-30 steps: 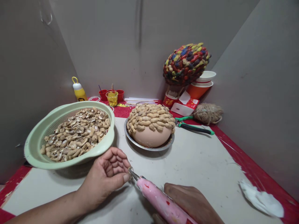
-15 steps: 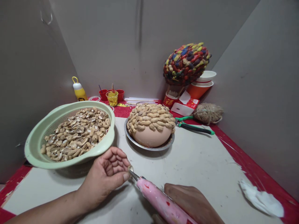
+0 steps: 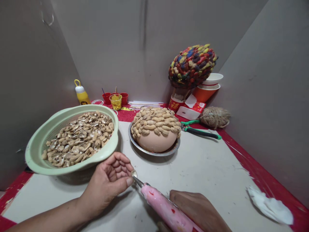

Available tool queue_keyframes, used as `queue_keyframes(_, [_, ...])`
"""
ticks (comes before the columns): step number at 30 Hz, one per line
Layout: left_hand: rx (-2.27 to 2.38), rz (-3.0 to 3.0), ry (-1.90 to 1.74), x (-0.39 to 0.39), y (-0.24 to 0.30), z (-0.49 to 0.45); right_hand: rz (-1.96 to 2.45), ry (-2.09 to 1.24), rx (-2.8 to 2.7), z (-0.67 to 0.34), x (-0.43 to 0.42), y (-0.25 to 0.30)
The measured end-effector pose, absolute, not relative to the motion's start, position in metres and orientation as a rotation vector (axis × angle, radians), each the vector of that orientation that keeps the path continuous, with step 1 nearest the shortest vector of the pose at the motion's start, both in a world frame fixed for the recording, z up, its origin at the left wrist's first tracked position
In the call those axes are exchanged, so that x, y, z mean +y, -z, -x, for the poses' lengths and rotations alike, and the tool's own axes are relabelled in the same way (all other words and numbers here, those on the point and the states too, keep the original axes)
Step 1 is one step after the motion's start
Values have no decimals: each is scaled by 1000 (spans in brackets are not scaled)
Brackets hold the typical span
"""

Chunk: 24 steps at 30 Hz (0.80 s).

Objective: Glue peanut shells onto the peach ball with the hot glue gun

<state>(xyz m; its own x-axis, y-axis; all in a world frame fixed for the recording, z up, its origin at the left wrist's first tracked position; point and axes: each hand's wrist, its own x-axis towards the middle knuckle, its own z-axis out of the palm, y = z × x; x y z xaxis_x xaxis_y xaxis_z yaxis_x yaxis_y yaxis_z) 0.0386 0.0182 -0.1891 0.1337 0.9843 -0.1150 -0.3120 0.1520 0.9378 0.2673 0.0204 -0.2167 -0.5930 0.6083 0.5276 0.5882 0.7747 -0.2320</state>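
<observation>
Above pale tabletop [image 3: 205,161], cupped left hand [image 3: 108,183] pinches shell [image 3: 134,174]; right hand [image 3: 198,209] holds glue gun [image 3: 164,206].

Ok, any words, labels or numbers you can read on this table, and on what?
"福", it seems, in gold: red cup under the painted peanut ball.
White print on the red and white box: too small to read.
Dark mark on the yellow bottle: blurred.
Pink glue gun in the right hand: no text.
</observation>
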Motion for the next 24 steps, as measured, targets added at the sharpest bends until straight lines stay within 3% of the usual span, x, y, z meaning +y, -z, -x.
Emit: queue_keyframes(24, [938,-786,-1200,21,188,-41,840,-25,-2344,-265,23,213])
